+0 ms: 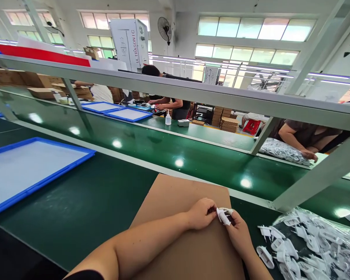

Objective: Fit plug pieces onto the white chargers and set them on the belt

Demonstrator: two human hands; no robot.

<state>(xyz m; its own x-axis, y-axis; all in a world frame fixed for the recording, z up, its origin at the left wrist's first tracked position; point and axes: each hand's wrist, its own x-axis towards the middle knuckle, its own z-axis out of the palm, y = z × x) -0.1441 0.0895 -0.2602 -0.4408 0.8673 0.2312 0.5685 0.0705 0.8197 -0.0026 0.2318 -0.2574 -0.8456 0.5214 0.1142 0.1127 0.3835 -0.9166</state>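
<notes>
Over a brown cardboard sheet (181, 202), both hands meet at a small white plastic part (222, 215). My right hand (238, 229) grips it between thumb and fingers; some white covering seems to be on its fingertips. My left hand (203, 214) has its fingers curled and pinched at the part's left edge, and they partly hide it. To the right of my right hand lies a heap of white plastic plug housings (288, 249), some with prongs, spilling from a clear plastic bag (303, 214).
A blue-rimmed white tray (41, 175) lies at left on the green table. Beyond runs a green conveyor belt (151, 146), with a shelf frame (175, 84) and slanted post (317, 171) above. Co-workers' arms (294, 138), a squeeze bottle (168, 118) and more trays (128, 114) are across.
</notes>
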